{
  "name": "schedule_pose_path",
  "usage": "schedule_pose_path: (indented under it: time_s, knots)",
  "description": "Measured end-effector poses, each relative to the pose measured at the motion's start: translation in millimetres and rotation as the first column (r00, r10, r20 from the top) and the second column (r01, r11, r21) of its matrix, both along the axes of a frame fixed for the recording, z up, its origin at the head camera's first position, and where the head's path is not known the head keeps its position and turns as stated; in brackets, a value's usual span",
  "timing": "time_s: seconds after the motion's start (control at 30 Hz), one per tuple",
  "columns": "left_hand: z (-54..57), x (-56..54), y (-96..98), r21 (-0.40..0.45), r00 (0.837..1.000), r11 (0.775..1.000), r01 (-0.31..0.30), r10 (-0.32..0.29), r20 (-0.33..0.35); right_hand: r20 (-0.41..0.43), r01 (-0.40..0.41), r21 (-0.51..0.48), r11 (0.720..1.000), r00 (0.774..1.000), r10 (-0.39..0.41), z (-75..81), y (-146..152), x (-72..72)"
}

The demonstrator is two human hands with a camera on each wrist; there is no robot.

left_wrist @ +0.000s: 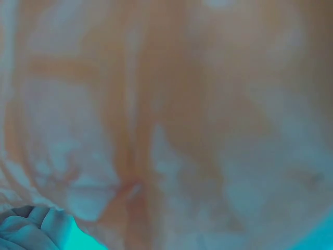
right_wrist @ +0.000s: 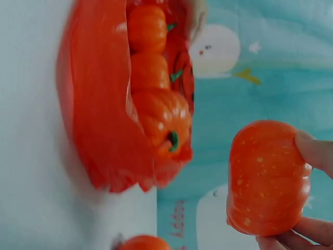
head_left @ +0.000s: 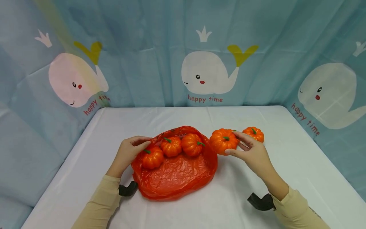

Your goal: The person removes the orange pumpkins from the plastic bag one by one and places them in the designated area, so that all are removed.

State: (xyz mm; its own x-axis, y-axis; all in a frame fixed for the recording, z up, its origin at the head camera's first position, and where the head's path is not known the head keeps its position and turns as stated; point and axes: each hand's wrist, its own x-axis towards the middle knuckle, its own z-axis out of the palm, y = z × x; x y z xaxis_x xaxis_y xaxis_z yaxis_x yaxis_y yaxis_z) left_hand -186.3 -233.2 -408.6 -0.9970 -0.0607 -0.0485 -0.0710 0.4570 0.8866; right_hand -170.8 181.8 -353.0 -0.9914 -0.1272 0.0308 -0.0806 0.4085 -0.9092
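A red plastic bag (head_left: 177,181) lies wide-mouthed on the table, with three small orange toy pumpkins (head_left: 193,145) along its far side. At its left rim my left hand (head_left: 131,154) pinches the plastic between thumb and fingers. My right hand (head_left: 253,154) grips another orange pumpkin (head_left: 223,141) by its right side, just beyond the bag's right rim. In the right wrist view that pumpkin (right_wrist: 268,179) is held up off the table, thumb and fingers at its side. Blurred plastic fills most of the left wrist view, with fingers (left_wrist: 31,229) in the lower left corner.
One more pumpkin (head_left: 254,134) sits on the white table (head_left: 291,178) behind my right hand, partly hidden by it. A blue curtain (head_left: 160,63) printed with whales hangs around the table's back and sides. Black straps (head_left: 260,202) show at both wrists.
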Motion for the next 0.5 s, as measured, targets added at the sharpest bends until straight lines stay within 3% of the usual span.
schedule_pose_path:
  time_s: [0.23, 0.5]
  knots:
    - [-0.5, 0.8, 0.9, 0.001, 1.0, 1.0, 0.006, -0.006, -0.007, -0.032, 0.147, 0.018, 0.989, 0.989, -0.146, 9.1, 26.7, -3.8]
    - [2.2, 2.2, 0.6, -0.01, 1.0, 1.0, -0.004, 0.004, -0.006, -0.084, 0.318, 0.062, 0.946, 0.946, -0.312, 17.4, 62.5, -17.1]
